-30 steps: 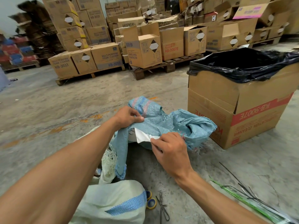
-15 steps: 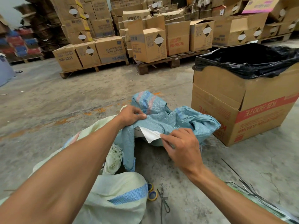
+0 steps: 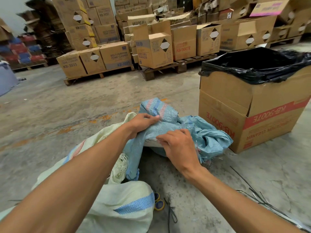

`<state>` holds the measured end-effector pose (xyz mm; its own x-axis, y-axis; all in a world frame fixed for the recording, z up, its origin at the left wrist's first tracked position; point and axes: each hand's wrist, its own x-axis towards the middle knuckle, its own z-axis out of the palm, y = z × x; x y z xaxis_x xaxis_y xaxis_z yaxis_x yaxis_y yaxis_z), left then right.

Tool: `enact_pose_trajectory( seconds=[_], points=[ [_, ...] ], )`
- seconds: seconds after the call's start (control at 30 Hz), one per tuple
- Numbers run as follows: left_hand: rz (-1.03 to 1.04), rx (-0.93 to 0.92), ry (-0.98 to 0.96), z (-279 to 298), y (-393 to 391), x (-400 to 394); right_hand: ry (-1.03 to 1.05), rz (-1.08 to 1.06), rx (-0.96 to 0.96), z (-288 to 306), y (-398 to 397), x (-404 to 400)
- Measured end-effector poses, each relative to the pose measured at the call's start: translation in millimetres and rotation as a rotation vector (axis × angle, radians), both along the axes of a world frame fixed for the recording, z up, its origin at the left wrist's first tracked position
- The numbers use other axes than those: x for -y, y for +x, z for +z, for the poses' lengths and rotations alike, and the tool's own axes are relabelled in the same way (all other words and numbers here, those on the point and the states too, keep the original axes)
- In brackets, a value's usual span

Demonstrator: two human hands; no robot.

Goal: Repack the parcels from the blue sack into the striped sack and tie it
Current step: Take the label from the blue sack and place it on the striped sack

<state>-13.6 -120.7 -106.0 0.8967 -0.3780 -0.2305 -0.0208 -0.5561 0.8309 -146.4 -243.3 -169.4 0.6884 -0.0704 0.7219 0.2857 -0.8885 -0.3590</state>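
Blue sack (image 3: 170,126) lies crumpled on the concrete floor (image 3: 84,101), centre of view, just left of a big carton (image 3: 249,118) lined w/ a black bag (image 3: 259,66). Left hand (image 3: 143,121) grips the sack's upper fabric, fingers curled into the weave near its pink stripes. Right hand (image 3: 178,145) pinches the sack's edge lower down, fingertips bent over the cloth right where a white parcel (image 3: 151,143) peeks out from under it; only a thin sliver of parcel shows, rest hidden by sack & hand. Striped sack (image 3: 121,202), pale cream w/ a blue band, sits at bottom left under the left forearm, touching the blue sack's hanging corner; a second fold of it w/ pink & blue stripes shows behind the arm. Yellow-blue tape rolls (image 3: 159,201) lie on floor just beside the striped sack, w/ a thin dark tie (image 3: 171,211) next to them. More dark & green strips (image 3: 262,199) at bottom right. Stacked cartons on pallets (image 3: 178,66) fill the background.
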Motion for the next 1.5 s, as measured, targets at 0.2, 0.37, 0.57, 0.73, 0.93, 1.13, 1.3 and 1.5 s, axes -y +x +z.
enact_pose_trajectory(
  seconds=[0.2, 0.37, 0.57, 0.73, 0.93, 1.13, 1.3, 1.5],
  points=[
    [-0.192, 0.071, 0.249, 3.1, -7.6, -20.3, 0.277, 0.025, -0.152, 26.5, 8.1, 14.5],
    [-0.217, 0.307, 0.133, 5.7, 2.6, -24.9, 0.249, 0.071, -0.130, 28.8, 4.9, 10.4],
    [-0.276, 0.330, 0.254, 15.8, 18.6, -18.0, 0.037, 0.037, 0.031, 23.4, -2.2, 6.4],
    [-0.281, 0.363, 0.375, 9.1, 30.4, -15.8, -0.078, 0.045, 0.121, 16.9, -9.7, 9.3],
    [-0.244, 0.375, 0.429, 2.7, 39.1, -12.4, -0.146, 0.080, 0.201, 12.2, -17.0, 19.3],
    [-0.203, 0.390, 0.434, 0.2, 40.4, -8.2, -0.113, 0.043, 0.195, 12.9, -22.9, 27.7],
    [-0.173, 0.413, 0.403, 1.7, 38.2, -8.0, -0.091, 0.045, 0.196, 11.5, -31.6, 28.7],
    [-0.003, 0.424, 0.287, 3.6, 17.5, -8.6, 0.102, 0.001, 0.125, 18.5, -33.7, 33.1]
  ],
)
